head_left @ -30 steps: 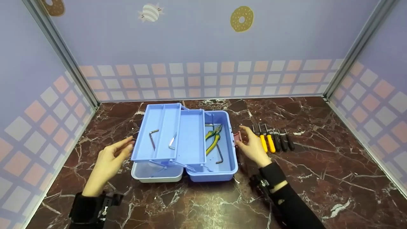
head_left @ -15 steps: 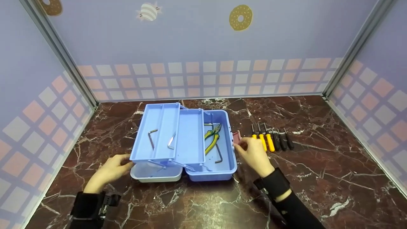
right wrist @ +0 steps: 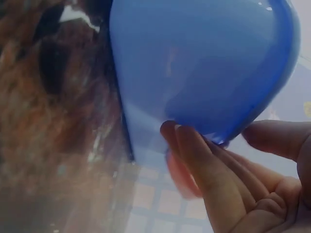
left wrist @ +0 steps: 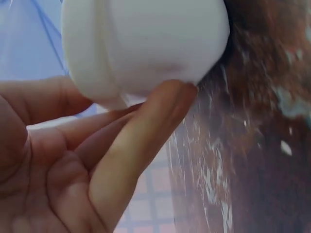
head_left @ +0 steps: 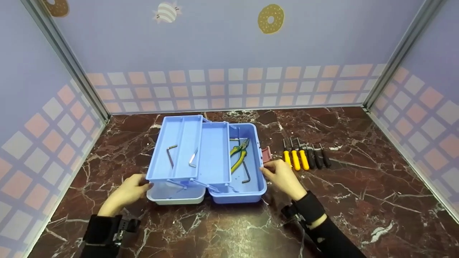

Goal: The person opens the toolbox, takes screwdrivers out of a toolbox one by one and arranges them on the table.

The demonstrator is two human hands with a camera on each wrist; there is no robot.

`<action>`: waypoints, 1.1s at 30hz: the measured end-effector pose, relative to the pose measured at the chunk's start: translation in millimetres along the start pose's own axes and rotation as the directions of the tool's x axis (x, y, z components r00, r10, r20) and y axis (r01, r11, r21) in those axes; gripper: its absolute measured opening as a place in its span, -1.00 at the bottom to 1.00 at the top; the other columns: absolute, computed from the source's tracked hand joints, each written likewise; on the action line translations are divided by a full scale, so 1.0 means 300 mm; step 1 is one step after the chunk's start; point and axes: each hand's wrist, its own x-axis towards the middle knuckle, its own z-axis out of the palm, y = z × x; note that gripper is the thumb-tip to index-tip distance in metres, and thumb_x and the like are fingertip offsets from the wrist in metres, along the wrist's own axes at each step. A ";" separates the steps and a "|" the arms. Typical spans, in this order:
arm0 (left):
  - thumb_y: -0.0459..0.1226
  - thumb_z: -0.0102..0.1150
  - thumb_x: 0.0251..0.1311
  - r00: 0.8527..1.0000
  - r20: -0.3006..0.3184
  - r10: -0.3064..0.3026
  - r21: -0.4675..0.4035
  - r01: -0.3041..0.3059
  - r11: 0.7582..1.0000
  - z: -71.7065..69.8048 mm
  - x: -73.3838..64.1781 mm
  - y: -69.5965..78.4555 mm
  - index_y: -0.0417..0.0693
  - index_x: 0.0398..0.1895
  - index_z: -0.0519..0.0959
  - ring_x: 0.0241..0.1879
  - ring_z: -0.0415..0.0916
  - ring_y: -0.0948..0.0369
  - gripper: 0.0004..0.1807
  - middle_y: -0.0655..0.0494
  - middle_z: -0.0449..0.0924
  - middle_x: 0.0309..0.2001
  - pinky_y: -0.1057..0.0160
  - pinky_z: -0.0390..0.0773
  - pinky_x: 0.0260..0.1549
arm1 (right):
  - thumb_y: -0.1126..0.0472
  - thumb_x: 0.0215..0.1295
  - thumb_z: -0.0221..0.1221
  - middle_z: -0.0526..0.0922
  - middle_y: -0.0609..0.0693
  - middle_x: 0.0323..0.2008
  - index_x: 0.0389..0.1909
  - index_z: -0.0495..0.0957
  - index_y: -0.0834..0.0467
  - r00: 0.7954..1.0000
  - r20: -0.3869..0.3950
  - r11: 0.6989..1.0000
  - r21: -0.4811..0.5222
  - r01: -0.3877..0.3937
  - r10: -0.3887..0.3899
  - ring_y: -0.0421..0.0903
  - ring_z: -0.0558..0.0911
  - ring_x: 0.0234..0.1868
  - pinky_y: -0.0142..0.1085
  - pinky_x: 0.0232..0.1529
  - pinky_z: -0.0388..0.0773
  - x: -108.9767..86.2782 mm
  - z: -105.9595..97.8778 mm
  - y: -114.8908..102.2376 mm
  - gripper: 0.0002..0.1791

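A blue toolbox stands opened out on the table, its pale lid folded down to the left. Over the lid hangs the tiered tray, holding two hex keys, one dark and one silver. Green-and-yellow pliers and another hex key lie in the bottom. My left hand grips the lid's left edge, thumb at the rim and fingers against the outer side. With thumb and fingers, my right hand holds the box's right wall, beside the red latch.
Right of the box lie several screwdrivers in a row, with yellow handles and black handles. Patterned panels enclose the marble-look table at the back and both sides.
My left hand has come down and right from beside the tray to the lid's edge. My right hand has left the latch and moved nearer along the wall to its rim.
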 end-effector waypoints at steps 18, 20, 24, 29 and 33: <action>-0.01 -0.52 0.59 0.999 0.000 0.042 -0.274 -0.040 0.961 -0.049 -0.052 0.123 -0.23 0.56 -0.09 0.49 -0.02 -0.27 -0.34 -0.28 -0.03 0.53 -0.31 0.08 0.42 | 0.29 0.46 0.05 0.72 0.37 -0.21 -0.09 0.60 0.53 0.981 0.181 0.924 0.360 -0.128 0.065 0.08 0.76 -0.18 -0.36 -0.16 0.72 -0.016 -0.003 0.032 -0.67; -0.03 -0.53 0.59 0.997 -0.020 0.079 -0.279 -0.081 0.957 -0.048 -0.055 0.137 -0.16 0.58 -0.10 0.53 -0.14 -0.26 -0.37 -0.21 -0.12 0.56 -0.35 0.02 0.41 | 0.29 0.48 0.02 0.69 0.42 -0.13 -0.02 0.56 0.56 0.977 0.203 0.903 0.403 -0.150 0.072 0.17 0.73 -0.09 -0.31 -0.10 0.72 -0.019 -0.004 0.029 -0.64; -0.02 -0.53 0.59 0.991 -0.050 0.126 -0.276 -0.135 0.952 -0.037 -0.064 0.168 -0.06 0.60 -0.15 0.55 -0.26 -0.26 -0.37 -0.11 -0.28 0.60 -0.36 0.03 0.39 | 0.23 0.53 -0.05 0.68 0.42 -0.10 0.01 0.54 0.57 0.971 0.215 0.881 0.433 -0.191 0.104 0.18 0.71 -0.04 -0.27 -0.04 0.70 -0.028 -0.002 0.024 -0.58; -0.11 -0.37 0.57 0.966 -0.123 0.228 -0.136 -0.244 0.960 -0.017 -0.080 0.196 -0.14 0.58 -0.12 0.56 -0.30 -0.23 -0.37 -0.14 -0.30 0.60 -0.32 -0.18 0.47 | 0.09 0.59 -0.13 0.70 0.23 -0.25 -0.15 0.59 0.52 0.970 0.190 0.874 0.432 -0.223 0.153 0.00 0.72 -0.17 -0.21 -0.03 0.70 -0.036 -0.003 0.020 -0.46; -0.22 0.14 0.36 0.943 -0.175 0.283 -0.095 -0.302 0.949 -0.007 -0.086 0.208 -0.06 0.57 -0.01 0.56 -0.20 -0.18 -0.20 -0.02 -0.23 0.61 -0.07 0.09 0.47 | 0.02 0.60 -0.17 0.70 0.26 -0.22 -0.13 0.59 0.52 0.972 0.173 0.867 0.446 -0.221 0.159 -0.02 0.70 -0.17 -0.16 0.00 0.69 -0.041 -0.004 0.018 -0.40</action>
